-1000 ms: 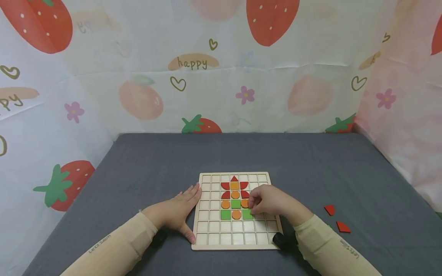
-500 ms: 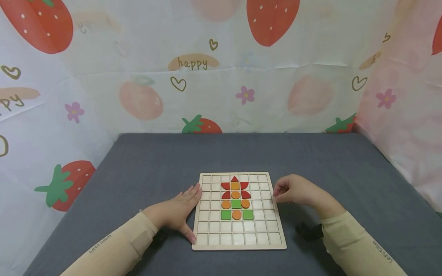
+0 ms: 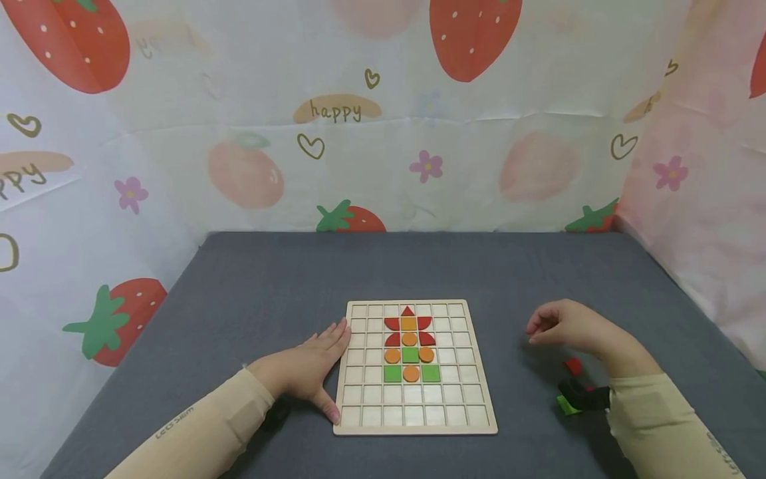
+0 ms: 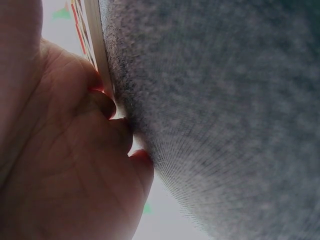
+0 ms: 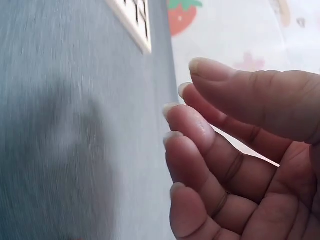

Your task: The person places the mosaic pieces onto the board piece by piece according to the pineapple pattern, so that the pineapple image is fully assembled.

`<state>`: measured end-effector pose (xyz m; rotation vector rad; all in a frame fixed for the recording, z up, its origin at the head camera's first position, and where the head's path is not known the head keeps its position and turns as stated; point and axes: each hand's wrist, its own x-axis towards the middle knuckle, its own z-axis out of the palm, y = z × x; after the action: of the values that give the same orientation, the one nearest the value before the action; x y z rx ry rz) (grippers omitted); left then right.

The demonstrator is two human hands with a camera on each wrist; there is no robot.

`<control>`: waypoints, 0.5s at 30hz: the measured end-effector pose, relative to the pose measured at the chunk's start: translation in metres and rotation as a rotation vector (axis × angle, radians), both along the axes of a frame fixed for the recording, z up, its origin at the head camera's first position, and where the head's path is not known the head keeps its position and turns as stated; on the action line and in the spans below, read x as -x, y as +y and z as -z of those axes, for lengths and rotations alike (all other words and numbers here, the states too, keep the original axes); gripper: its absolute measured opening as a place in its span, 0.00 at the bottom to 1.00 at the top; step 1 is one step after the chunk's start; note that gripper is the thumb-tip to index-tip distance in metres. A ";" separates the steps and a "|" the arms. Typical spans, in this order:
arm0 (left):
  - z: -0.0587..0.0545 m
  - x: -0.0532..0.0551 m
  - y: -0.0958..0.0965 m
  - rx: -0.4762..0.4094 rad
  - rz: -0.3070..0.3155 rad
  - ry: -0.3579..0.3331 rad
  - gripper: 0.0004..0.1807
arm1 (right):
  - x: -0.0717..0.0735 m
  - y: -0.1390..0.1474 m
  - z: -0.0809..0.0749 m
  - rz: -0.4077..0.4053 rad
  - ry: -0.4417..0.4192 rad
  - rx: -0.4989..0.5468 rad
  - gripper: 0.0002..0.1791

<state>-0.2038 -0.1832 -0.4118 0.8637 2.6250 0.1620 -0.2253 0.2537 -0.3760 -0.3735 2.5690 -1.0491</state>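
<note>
A wooden grid board (image 3: pixel 467 416) lies on the grey cloth. Its upper middle bears a figure of flat pieces: a red triangle (image 3: pixel 407 311) on top, an orange square (image 3: pixel 408 324), red rounded pieces (image 3: pixel 391 324), orange discs (image 3: pixel 411 374) and green squares (image 3: pixel 392 374). My left hand (image 3: pixel 305 369) rests along the board's left edge, fingers straight and thumb spread towards the near corner. Right of the board, my right hand (image 3: pixel 580 336) hovers over the cloth. In the right wrist view its fingers (image 5: pixel 187 165) are loosely bent, thumb apart, holding nothing.
Below my right wrist lie a loose red piece (image 3: pixel 573 366) and a green piece (image 3: pixel 567 405), partly covered by the black wrist strap (image 3: pixel 583 395). Printed white sheets (image 3: pixel 383 166) stand behind the table and along its sides.
My right hand has left the green square on the board's right side and moved right, past the board's edge, to above the loose pieces. My left hand has stayed in place.
</note>
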 end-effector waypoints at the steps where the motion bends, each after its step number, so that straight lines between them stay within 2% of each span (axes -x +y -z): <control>1: 0.000 0.000 0.000 0.001 0.001 0.000 0.77 | 0.000 0.005 0.000 0.002 0.000 -0.006 0.09; 9: 0.002 0.000 0.000 0.002 -0.004 0.006 0.78 | -0.004 0.038 0.004 -0.016 -0.027 -0.052 0.09; 15: 0.001 -0.001 0.000 0.001 -0.006 0.001 0.78 | -0.005 0.052 0.010 -0.048 -0.033 -0.097 0.09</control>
<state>-0.2030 -0.1836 -0.4128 0.8555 2.6289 0.1623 -0.2199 0.3060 -0.3862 -0.3879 2.5570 -0.9030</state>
